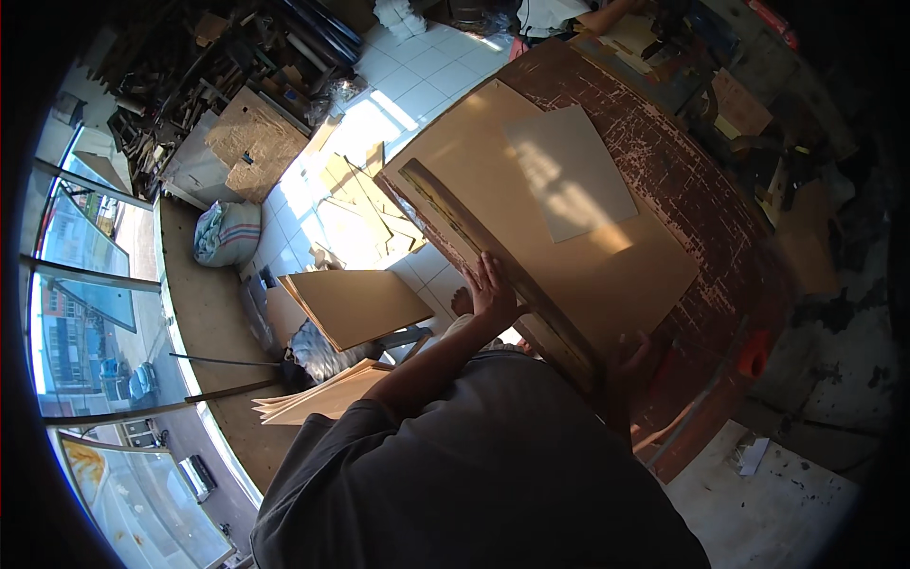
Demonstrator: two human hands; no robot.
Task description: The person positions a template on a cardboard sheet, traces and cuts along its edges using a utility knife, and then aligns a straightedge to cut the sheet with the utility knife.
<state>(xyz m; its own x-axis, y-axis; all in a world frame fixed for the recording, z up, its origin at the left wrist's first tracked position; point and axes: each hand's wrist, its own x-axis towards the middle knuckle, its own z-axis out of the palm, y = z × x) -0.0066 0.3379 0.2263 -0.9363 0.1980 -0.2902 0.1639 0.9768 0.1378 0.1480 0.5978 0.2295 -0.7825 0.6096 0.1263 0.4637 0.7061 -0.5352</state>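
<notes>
A large tan sheet of board (607, 294) lies on a worn reddish-brown table (654, 133). On top of it rests a smaller greyish sheet (569, 161), partly lit by sun. A long, worn wooden bar (455, 221) lies along the large sheet's near left edge. My left hand (493, 299) presses down on the bar's middle, its fingers stretched out over the wood. At the sheet's near right edge is my right hand (637, 362), in shadow, with fingers apart. Nothing shows in it, though its lower part is dark.
Left of me stand stacked tan sheets (355, 303) and a fanned stack of boards (327, 396). A stuffed striped sack (227, 233) sits by the windows. Offcuts (365, 209) litter the tiled floor. Beyond the table's far edge another person's arm (607, 15) shows.
</notes>
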